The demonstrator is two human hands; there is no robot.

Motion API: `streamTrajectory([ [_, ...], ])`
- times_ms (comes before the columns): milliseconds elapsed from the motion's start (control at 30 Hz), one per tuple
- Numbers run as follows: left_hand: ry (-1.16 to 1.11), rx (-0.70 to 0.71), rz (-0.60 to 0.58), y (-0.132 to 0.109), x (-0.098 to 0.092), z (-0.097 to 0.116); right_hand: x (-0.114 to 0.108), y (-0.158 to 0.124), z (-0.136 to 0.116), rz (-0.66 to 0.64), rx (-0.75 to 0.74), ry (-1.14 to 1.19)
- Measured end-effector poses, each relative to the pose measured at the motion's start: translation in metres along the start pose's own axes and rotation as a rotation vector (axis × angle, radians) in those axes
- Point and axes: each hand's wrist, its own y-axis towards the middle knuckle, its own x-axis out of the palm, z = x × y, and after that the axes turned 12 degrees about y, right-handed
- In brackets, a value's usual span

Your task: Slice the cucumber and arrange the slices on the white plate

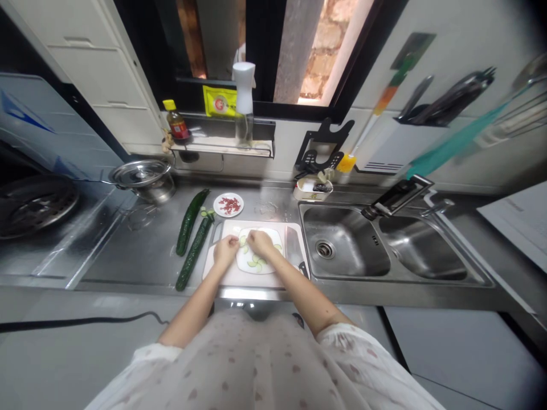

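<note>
A white square plate (243, 266) rests on a pale cutting board (231, 279), with thin green-edged cucumber slices (255, 263) laid on it in curved groups. Over the plate's upper left part, my right hand (260, 244) is closed in a pinch, its fingertips close to some slices. My left hand (225, 249) is closed too, at the plate's left edge. Whatever either hand pinches is too small to make out. On the board's right side lies a broad-bladed knife (293, 246). Left of the board are two long dark green cucumbers, one whole (190, 223) and one cut (194, 252).
A small white plate (218, 208) of red bits stands behind the board, beside cucumber end pieces (207, 213). Further left is a lidded steel pot (154, 189). A double sink (346, 265) with a black faucet (395, 197) lies right. A shelf (260, 149) holds bottles.
</note>
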Motion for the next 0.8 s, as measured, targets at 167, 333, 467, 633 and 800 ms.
streamTrajectory([
  [167,0.111,0.001,0.005,0.0013,0.0026,-0.0007,0.0041,0.0017,-0.0014,-0.031,0.01,-0.048],
  [333,0.15,0.014,0.012,0.002,0.0036,-0.0009,0.0057,0.0024,-0.0027,-0.056,0.035,-0.062],
  [467,0.179,0.024,0.013,0.0025,0.0042,-0.0009,0.007,0.0026,-0.0028,-0.063,0.032,-0.077],
  [633,0.203,0.031,0.007,0.0029,0.0043,-0.001,0.0084,0.0024,-0.0042,-0.073,0.014,-0.101],
  [800,0.218,0.059,0.018,0.002,0.0051,-0.0012,0.0098,0.0021,-0.0037,-0.058,-0.022,-0.134],
])
